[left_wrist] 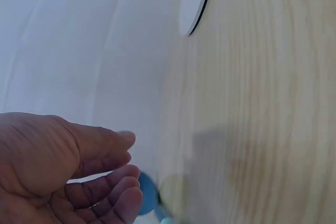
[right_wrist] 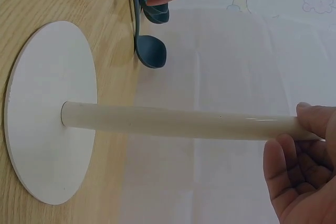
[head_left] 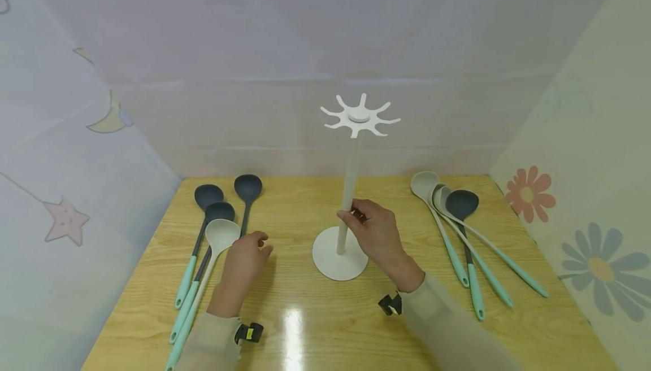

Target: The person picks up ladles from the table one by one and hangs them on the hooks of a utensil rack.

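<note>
A white utensil stand (head_left: 350, 173) stands upright on the table, with a round base and a star-like ring of prongs on top. My right hand (head_left: 375, 232) pinches its pole between thumb and fingers, seen close up in the right wrist view. My left hand (head_left: 247, 263), fingers loosely curled, holds nothing and hovers beside the left group of utensils. In the head view it overlaps the handle of a dark ladle (head_left: 248, 187). Just left of it lies a white ladle (head_left: 222, 232) with a mint grip. The stand's base edge (left_wrist: 195, 9) shows in the left wrist view.
Two more dark ladles (head_left: 208, 195) lie at the left, their mint grips toward the front. On the right, several white utensils (head_left: 424, 183) and a dark ladle (head_left: 463, 204) lie partly crossed. Cloth walls enclose the wooden table (head_left: 295, 213) at the back and sides.
</note>
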`<action>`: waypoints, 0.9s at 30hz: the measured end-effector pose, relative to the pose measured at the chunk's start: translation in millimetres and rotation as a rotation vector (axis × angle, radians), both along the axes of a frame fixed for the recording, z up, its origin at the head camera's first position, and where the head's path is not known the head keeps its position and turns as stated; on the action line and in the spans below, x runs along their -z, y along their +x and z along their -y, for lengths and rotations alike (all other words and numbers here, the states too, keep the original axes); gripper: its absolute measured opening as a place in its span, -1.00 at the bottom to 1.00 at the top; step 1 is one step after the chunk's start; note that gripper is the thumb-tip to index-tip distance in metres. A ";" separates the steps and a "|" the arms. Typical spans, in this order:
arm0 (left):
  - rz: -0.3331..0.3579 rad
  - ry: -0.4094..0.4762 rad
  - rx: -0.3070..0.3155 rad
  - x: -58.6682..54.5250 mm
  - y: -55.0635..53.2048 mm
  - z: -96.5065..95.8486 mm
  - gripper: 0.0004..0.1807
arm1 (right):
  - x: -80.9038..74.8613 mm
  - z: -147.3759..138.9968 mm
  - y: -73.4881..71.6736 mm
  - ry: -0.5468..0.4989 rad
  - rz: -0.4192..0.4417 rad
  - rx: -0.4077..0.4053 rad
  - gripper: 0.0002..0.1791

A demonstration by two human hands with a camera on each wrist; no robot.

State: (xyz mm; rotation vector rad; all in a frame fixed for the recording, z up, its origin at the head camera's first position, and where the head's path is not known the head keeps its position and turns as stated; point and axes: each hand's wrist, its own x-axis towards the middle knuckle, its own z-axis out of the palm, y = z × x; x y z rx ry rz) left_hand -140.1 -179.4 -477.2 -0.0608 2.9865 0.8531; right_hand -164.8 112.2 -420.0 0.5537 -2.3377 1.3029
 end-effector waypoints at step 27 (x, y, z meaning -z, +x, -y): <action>0.164 -0.126 -0.067 6.8 0.6 49.2 -0.70 | 4.3 0.2 -1.1 0.005 -0.079 0.001 -0.82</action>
